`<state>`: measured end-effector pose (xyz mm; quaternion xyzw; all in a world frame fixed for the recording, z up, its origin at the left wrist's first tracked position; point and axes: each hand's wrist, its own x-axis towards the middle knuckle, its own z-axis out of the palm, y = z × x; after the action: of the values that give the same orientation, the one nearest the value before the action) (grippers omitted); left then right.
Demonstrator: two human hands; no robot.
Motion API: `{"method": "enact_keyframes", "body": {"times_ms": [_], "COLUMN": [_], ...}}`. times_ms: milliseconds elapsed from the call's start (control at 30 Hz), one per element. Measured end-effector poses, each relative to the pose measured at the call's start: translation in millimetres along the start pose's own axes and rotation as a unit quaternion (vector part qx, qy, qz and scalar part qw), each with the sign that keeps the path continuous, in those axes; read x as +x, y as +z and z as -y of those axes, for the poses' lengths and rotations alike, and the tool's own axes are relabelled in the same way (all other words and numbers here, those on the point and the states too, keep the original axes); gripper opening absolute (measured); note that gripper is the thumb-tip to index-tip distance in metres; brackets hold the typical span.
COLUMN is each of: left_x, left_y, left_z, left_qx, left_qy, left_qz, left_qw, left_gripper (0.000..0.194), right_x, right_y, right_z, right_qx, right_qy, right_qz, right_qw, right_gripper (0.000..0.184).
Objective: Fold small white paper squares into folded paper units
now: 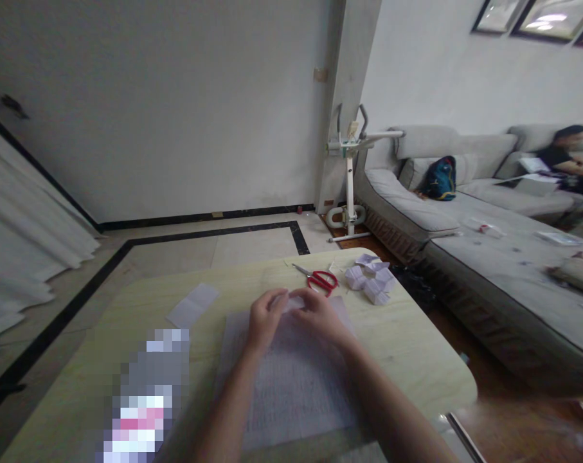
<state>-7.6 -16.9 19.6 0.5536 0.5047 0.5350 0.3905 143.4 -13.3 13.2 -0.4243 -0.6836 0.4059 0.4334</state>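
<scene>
My left hand (266, 321) and my right hand (322, 316) meet over the middle of the table, fingers curled around a small piece of white paper (294, 304). Much of that paper is hidden by the fingers, so its shape is unclear. Beneath my hands and forearms lies a large printed sheet (295, 392). Just beyond my right hand rest red-handled scissors (322, 281), their blades pointing left and away. Several folded white paper pieces (378, 292) are clustered to the right of the scissors. A creased paper rectangle (193, 305) lies flat to the left of my hands.
The pale wooden table (416, 360) has rounded corners. A pixelated, unrecognisable item (146, 399) is at its left front. Beyond its right side stand a grey sofa (407, 206) with a backpack (440, 178), a seated person (565, 157) and white exercise equipment (349, 186). A white curtain (21, 225) hangs left.
</scene>
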Motion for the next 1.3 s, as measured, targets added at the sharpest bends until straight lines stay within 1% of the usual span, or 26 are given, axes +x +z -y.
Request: {"method": "enact_keyframes", "body": {"times_ms": [200, 333, 500, 567, 633, 800, 933, 1033, 1200, 1300], "left_x": [1.2, 1.1, -1.1, -2.5, -3.3, -2.4, -1.1, -0.6, -0.1, 0.2], "left_y": [-0.3, -0.5, -0.3, 0.8, 2.2, 3.2, 1.2, -0.2, -0.1, 0.9], "left_z": [2.7, 1.0, -3.0, -3.7, -2.8, 3.4, 3.8, 2.0, 2.2, 2.1], "left_qx": [-0.008, -0.018, -0.041, -0.053, -0.054, -0.019, 0.005, -0.007, -0.024, -0.055], "left_qy": [-0.017, -0.018, -0.024, -0.029, -0.025, -0.033, -0.033, -0.036, -0.047, -0.049], "left_qz": [-0.004, 0.002, 0.035, 0.054, 0.060, 0.039, 0.024, 0.022, 0.007, 0.000], "left_qw": [1.000, 1.000, 0.998, 0.997, 0.996, 0.999, 0.999, 0.999, 0.999, 0.997], "left_gripper": [0.025, 0.026, 0.028, 0.031, 0.034, 0.030, 0.029, 0.030, 0.028, 0.028], "right_x": [-0.1, -0.1, 2.1, 3.4, 4.5, 5.1, 4.5, 4.5, 3.6, 3.1], "right_y": [1.9, 1.3, -1.1, -2.0, -2.6, -2.4, -1.9, -1.8, -2.4, -1.9], "right_z": [-2.5, -1.7, 3.1, 5.1, 6.0, 3.7, 2.8, 2.8, 1.2, -0.1], "right_qx": [-0.005, -0.006, -0.007, 0.003, 0.016, 0.024, 0.020, 0.035, 0.042, 0.053], "right_qy": [0.004, 0.011, 0.012, 0.010, 0.012, 0.016, 0.019, 0.020, 0.047, 0.048], "right_qz": [-0.009, -0.014, -0.048, -0.060, -0.066, -0.084, -0.085, -0.084, -0.075, -0.076], "right_qw": [1.000, 1.000, 0.999, 0.998, 0.998, 0.996, 0.996, 0.996, 0.995, 0.995], "right_gripper": [0.030, 0.025, 0.016, 0.015, 0.016, 0.019, 0.017, 0.017, 0.018, 0.018]}}
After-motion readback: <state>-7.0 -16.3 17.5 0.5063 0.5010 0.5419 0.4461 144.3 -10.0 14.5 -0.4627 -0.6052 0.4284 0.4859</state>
